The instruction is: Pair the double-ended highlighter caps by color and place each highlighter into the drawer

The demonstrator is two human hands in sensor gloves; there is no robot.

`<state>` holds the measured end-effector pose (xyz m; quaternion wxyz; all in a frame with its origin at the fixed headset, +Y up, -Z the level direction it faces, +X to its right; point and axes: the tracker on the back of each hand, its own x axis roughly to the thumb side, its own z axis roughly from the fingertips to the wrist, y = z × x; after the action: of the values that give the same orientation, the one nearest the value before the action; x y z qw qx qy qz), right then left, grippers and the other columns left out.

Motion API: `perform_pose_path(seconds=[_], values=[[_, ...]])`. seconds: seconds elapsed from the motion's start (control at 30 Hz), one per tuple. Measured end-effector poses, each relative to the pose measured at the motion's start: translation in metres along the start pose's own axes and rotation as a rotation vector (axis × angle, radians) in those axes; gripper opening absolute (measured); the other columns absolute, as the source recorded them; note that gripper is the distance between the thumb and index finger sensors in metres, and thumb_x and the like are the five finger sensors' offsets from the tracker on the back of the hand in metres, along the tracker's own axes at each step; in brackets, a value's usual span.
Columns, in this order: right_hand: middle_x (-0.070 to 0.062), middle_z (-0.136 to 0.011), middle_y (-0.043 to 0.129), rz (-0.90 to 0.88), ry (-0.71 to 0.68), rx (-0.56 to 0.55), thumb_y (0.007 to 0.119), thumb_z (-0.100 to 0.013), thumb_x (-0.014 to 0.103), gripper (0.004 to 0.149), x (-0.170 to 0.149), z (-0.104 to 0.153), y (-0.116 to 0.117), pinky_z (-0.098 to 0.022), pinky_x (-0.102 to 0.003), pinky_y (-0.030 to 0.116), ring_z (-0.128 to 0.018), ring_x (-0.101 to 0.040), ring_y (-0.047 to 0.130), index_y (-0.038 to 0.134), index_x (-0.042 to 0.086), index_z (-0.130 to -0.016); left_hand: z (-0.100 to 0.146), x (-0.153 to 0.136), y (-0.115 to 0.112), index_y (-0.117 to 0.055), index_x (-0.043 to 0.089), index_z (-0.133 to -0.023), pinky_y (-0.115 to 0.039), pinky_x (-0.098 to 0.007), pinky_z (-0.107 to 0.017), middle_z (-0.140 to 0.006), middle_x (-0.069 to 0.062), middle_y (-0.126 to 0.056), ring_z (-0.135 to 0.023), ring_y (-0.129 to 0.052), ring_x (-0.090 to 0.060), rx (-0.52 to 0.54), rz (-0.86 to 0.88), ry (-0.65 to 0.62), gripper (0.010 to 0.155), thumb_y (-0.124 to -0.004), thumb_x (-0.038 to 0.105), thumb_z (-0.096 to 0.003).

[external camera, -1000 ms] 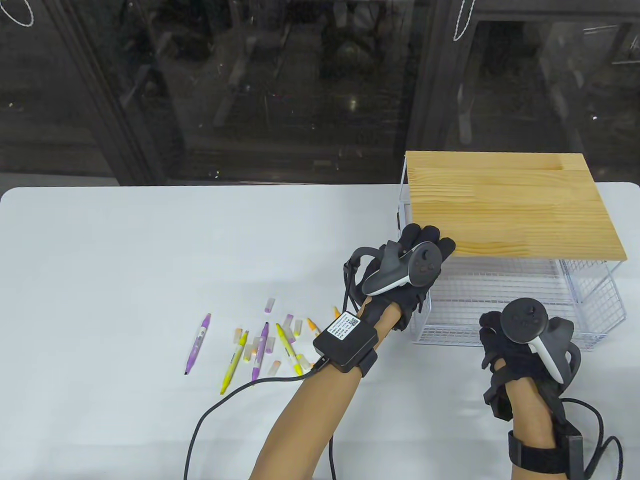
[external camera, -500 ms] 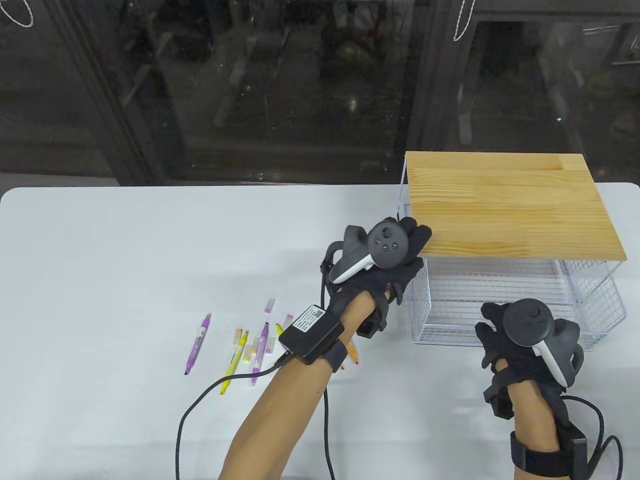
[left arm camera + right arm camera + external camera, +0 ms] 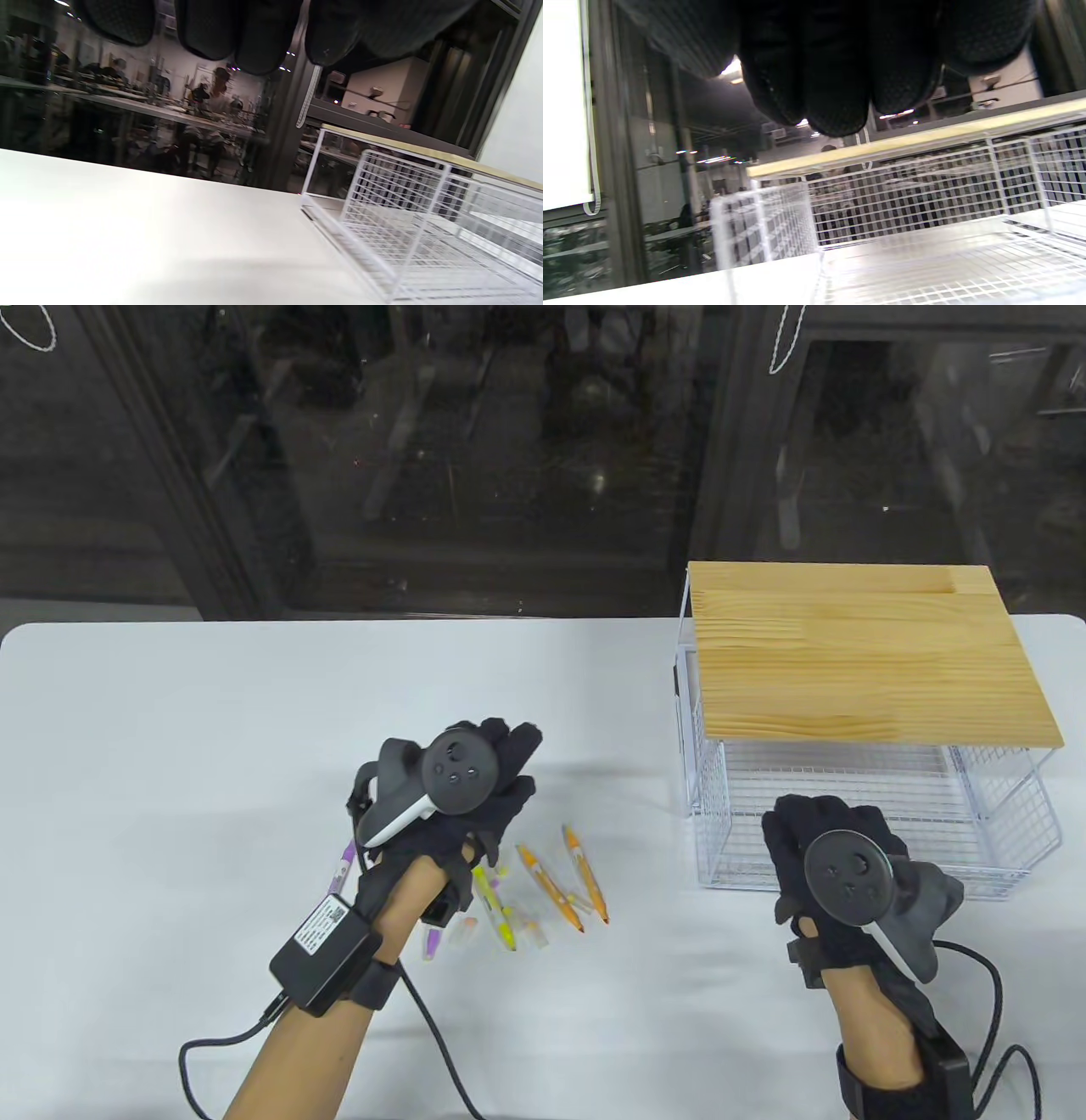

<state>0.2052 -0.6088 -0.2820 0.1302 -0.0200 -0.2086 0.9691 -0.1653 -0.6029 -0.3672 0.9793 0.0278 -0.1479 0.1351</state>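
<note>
Several double-ended highlighters lie loose on the white table (image 3: 170,712): two orange ones (image 3: 553,891), a yellow one (image 3: 494,906) and purple ones (image 3: 339,875), with small loose caps (image 3: 463,931) among them. My left hand (image 3: 507,755) hovers over the pile's far side with relaxed fingers (image 3: 237,38) that hold nothing, and it hides part of the pile. The white wire drawer (image 3: 848,814) stands pulled out and holds nothing that I can see. My right hand (image 3: 816,821) is at the drawer's front left, fingers (image 3: 835,72) loose above the wire floor (image 3: 925,258).
A wooden board (image 3: 865,653) tops the wire frame of the drawer unit at the right. Cables from both wrists trail off the table's front edge. Dark glass stands behind the table.
My left hand has drawn back from the drawer's left corner to above the highlighters. My right hand has shifted left and slightly forward along the drawer's front. The drawer has not moved.
</note>
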Motion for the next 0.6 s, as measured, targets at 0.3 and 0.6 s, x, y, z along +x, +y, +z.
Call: perform_pose_path(seconds=[0.3, 0.6], values=[[-0.005, -0.072, 0.105, 0.034, -0.188, 0.022, 0.075, -0.047, 0.051, 0.047, 0.087, 0.005, -0.001, -0.04, -0.046, 0.087, -0.056, -0.032, 0.106, 0.096, 0.023, -0.078, 0.054, -0.07, 0.004, -0.068, 0.037, -0.101, -0.063, -0.064, -0.063, -0.111, 0.002, -0.069, -0.099, -0.064, -0.034, 0.084, 0.021, 0.113, 0.06, -0.068, 0.054, -0.044], [-0.007, -0.082, 0.099, -0.078, -0.258, 0.191, 0.075, -0.047, 0.05, 0.05, 0.139, -0.001, 0.067, -0.047, -0.052, 0.082, -0.068, -0.037, 0.098, 0.09, 0.023, -0.087, 0.08, -0.108, -0.028, -0.07, 0.037, -0.102, -0.065, -0.064, -0.061, -0.109, 0.001, -0.074, -0.098, -0.068, -0.035, 0.16, 0.071, 0.183, 0.059, -0.068, 0.053, -0.0445]])
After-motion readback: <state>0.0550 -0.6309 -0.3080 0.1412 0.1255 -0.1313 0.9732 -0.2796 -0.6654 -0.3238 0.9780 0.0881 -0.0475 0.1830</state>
